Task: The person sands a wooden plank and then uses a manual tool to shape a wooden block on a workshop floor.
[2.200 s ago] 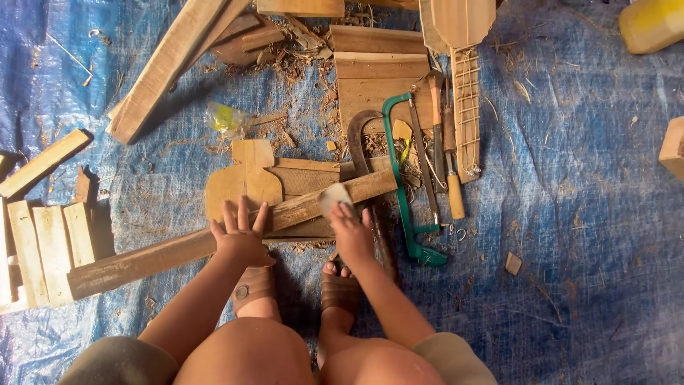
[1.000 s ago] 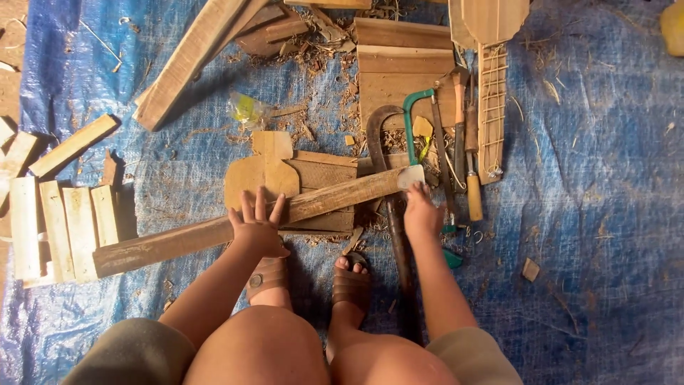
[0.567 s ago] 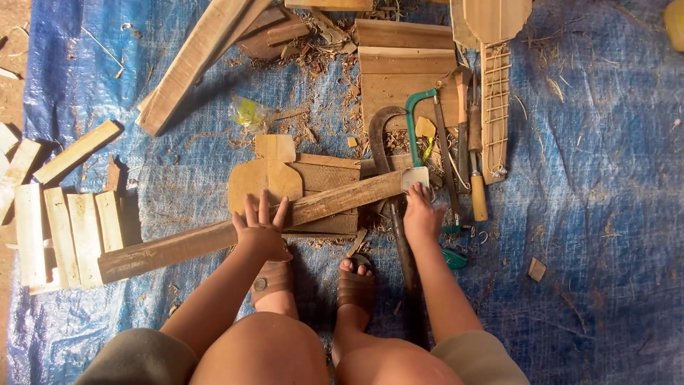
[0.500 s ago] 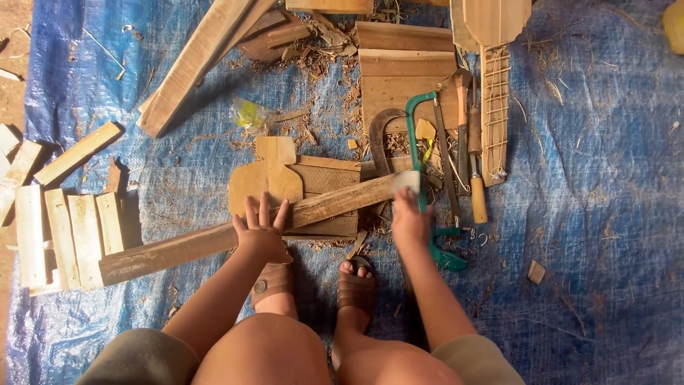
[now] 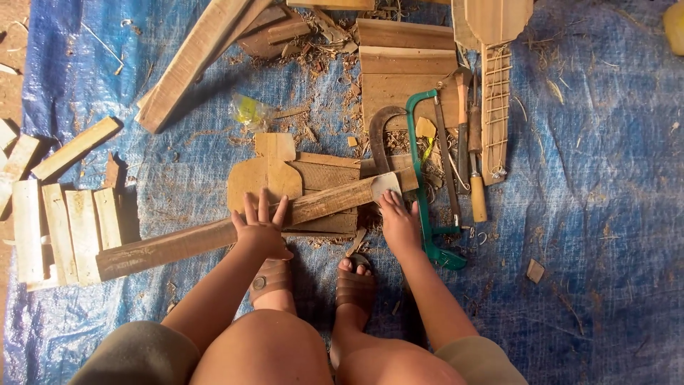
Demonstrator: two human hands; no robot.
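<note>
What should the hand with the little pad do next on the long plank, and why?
Probably slide the pad back along the plank toward the left hand. The right hand has it at the plank's far end, and the left hand presses the plank flat.

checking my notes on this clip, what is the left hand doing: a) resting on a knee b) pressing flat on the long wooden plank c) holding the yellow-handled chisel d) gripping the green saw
b: the left hand lies with fingers spread on the long wooden plank, while the green saw lies untouched beyond the right hand.
</note>
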